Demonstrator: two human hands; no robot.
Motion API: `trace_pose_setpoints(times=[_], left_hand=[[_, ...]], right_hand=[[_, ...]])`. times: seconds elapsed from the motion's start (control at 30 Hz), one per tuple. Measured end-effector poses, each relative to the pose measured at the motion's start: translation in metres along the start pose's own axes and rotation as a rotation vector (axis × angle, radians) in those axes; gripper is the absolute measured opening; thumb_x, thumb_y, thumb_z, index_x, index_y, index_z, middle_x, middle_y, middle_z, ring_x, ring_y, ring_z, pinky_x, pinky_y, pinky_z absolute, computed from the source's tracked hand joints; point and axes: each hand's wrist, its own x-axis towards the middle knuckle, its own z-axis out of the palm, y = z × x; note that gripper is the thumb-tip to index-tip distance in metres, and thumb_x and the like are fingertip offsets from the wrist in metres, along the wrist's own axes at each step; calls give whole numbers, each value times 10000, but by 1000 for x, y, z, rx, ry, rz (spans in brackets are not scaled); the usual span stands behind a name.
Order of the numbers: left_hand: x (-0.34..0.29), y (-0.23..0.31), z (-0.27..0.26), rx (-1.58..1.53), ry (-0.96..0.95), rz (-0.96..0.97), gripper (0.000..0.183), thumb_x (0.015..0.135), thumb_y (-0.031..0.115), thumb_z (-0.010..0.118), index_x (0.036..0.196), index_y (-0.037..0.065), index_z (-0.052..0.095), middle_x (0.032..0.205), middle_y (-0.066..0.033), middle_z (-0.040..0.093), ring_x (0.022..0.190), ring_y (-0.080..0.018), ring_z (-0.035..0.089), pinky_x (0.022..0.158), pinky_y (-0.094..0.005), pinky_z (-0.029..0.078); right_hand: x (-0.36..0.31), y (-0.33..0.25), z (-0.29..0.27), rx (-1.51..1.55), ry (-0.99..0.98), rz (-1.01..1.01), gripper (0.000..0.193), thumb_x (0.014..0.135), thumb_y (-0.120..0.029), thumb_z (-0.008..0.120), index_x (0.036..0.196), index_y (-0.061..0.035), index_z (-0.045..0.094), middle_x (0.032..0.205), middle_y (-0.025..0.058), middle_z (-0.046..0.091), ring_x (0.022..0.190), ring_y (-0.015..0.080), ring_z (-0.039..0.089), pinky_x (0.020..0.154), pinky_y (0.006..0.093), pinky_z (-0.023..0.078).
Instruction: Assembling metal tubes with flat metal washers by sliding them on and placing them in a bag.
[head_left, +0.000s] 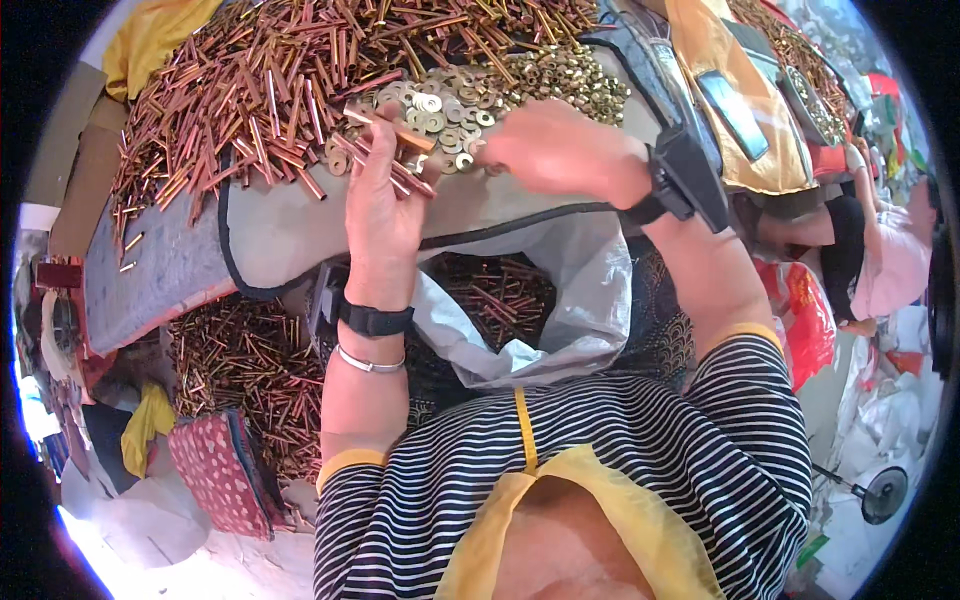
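Several copper-coloured metal rods [405, 135] lie across the fingers of my left hand [385, 215], which is closed around them, some pointing out past the thumb. My right hand [565, 155] is at the near edge of a pile of flat silver washers [440, 105]. Its fingers are bent together and slightly blurred; what they pinch, if anything, is hidden. Beyond that hand lies a heap of brass-coloured nuts [570, 85]. A large heap of loose copper-coloured rods [250, 110] spreads over the far left of the work surface.
Below my hands, an open whitish plastic bag [590, 310] holds many rods. More rods [240, 360] are piled low on the left, beside a red patterned cushion [220, 470]. A phone [732, 115] rests on orange cloth at right. Another person [890, 260] sits at far right.
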Motion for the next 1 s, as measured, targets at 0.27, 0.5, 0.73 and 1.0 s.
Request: trace_pose_setpoints(times=[0.27,0.5,0.73,1.0], left_hand=[[-3,-9,0,-97,-82,-94,223,912,193,603,1094,66,580,836,21,549,587,-55,389,481,-186,315],[5,-10,-3,-19,-57,-17,189,889,201,640,1026,75,611,824,-6,582,541,-33,373,461,-175,286],[3,-10,-4,-38,-45,-42,197,897,197,626,1030,53,607,839,-12,583,549,-38,383,458,-166,280],[0,-4,-5,-23,-60,-21,197,893,191,633,1034,55,613,807,0,566,536,-28,363,451,-167,251]], right_hand=[[-29,-1,32,331,175,103,274,789,-106,513,1045,-97,610,764,188,622,731,374,616,642,487,487],[-34,10,21,204,258,66,195,768,-104,560,947,-92,636,678,160,581,663,358,586,580,466,441],[-36,3,17,108,331,49,75,744,-113,567,740,-58,617,659,158,600,662,368,611,574,470,477],[-31,2,19,154,280,101,148,777,-107,551,884,-48,635,738,147,612,710,357,594,606,439,459]])
